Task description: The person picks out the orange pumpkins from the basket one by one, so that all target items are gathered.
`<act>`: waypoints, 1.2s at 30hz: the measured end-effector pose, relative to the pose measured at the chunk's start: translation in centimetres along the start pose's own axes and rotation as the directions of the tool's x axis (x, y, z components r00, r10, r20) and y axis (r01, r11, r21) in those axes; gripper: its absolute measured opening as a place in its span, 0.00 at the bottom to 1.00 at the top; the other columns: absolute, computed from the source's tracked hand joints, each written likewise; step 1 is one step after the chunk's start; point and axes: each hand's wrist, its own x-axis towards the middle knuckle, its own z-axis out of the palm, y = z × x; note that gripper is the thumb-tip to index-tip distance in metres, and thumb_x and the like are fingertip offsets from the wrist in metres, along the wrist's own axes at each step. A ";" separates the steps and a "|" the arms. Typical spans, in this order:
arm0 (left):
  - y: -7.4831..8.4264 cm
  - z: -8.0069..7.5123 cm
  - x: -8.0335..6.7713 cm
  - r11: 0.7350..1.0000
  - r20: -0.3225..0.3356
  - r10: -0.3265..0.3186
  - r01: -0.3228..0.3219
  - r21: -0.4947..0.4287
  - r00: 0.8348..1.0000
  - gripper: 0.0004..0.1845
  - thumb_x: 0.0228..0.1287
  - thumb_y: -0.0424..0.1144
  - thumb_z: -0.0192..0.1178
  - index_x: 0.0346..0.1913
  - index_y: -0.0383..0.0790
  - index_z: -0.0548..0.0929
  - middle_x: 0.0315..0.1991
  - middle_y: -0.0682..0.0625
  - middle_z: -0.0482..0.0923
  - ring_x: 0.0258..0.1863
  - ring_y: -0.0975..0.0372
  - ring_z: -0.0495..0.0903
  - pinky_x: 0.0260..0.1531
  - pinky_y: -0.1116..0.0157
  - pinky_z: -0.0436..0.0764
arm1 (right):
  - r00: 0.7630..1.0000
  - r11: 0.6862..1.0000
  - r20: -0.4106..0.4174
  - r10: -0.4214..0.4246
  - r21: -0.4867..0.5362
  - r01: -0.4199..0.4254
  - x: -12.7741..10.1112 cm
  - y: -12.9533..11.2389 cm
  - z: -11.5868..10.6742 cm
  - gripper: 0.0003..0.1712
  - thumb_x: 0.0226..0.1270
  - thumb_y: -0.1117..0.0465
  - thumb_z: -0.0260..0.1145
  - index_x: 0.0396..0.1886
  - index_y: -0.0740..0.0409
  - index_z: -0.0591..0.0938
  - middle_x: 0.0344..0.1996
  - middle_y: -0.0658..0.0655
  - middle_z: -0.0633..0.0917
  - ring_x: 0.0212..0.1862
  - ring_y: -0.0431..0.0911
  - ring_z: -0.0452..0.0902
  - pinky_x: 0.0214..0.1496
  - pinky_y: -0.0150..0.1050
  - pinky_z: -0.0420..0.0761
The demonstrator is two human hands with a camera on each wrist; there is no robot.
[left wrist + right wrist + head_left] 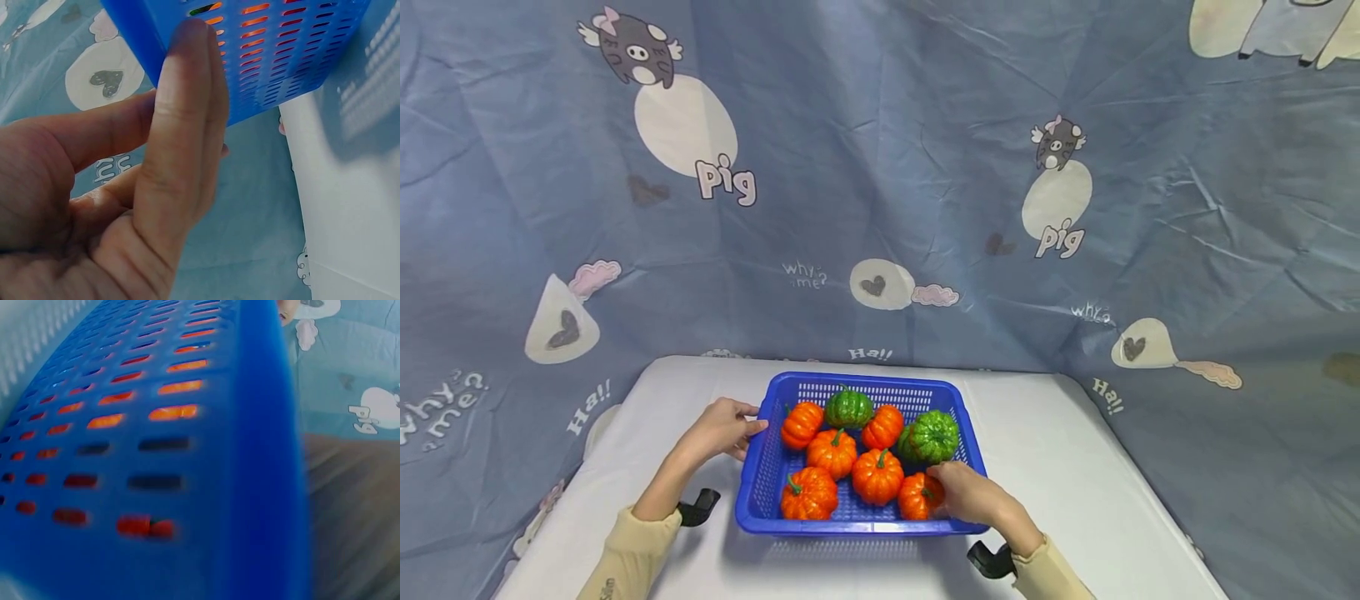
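Note:
A blue plastic basket (865, 527) with slotted walls holds several orange toy pumpkins (832, 454) and a few green ones (934, 436). At its left rim is my left hand (724, 429), and the left wrist view has the straight fingers (181, 125) against the slotted outer wall. My right hand (966, 490) reaches over the front right corner and grips a small orange pumpkin (919, 497) inside the basket. In the right wrist view the blue rim (262, 450) hides the fingertips, leaving only part of the right hand (350, 512) visible.
The basket stands on a white-covered table (1037, 425). Behind and beside it hangs a blue-grey cloth (820, 208) printed with cartoon pigs. A black strap piece (700, 507) sits at the left wrist, and another black piece (991, 560) at the right.

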 end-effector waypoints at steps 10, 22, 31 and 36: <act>0.2 0.2 0.2 0.999 0.007 -0.001 0.001 -0.038 1.000 0.27 0.67 0.35 0.59 0.62 0.20 0.69 0.30 0.41 0.80 0.19 0.61 0.82 0.23 0.61 0.86 | 1.000 0.999 0.022 0.014 0.031 -0.015 0.1 0.2 -0.1 0.20 0.45 0.62 0.78 0.38 0.62 0.80 0.29 0.51 0.82 0.35 0.44 0.77 0.42 0.42 0.81; 0.0 0.2 0.2 0.999 -0.012 -0.009 0.009 -0.035 1.000 0.25 0.66 0.35 0.60 0.60 0.19 0.71 0.30 0.41 0.82 0.20 0.61 0.83 0.22 0.62 0.86 | 0.983 0.966 -0.009 0.182 0.190 -0.177 -0.6 -0.4 -0.1 0.41 0.44 0.55 0.78 0.56 0.72 0.74 0.51 0.66 0.80 0.55 0.58 0.76 0.59 0.55 0.77; -0.7 -0.1 0.3 0.995 0.025 -0.035 0.037 -0.095 0.999 0.21 0.67 0.37 0.59 0.52 0.20 0.75 0.29 0.42 0.82 0.22 0.60 0.83 0.25 0.62 0.87 | 0.973 0.950 -0.062 0.224 0.235 -0.203 -1.3 -0.4 -1.1 0.43 0.40 0.55 0.75 0.59 0.68 0.74 0.57 0.65 0.78 0.59 0.60 0.73 0.61 0.56 0.75; -1.1 -0.3 0.5 0.991 0.053 -0.029 0.036 -0.131 0.998 0.22 0.67 0.37 0.59 0.54 0.19 0.74 0.29 0.43 0.83 0.24 0.59 0.84 0.27 0.61 0.87 | 0.973 0.949 -0.091 0.212 0.258 -0.182 -1.6 -0.4 -1.8 0.43 0.38 0.55 0.75 0.59 0.66 0.74 0.54 0.61 0.79 0.53 0.53 0.76 0.57 0.52 0.79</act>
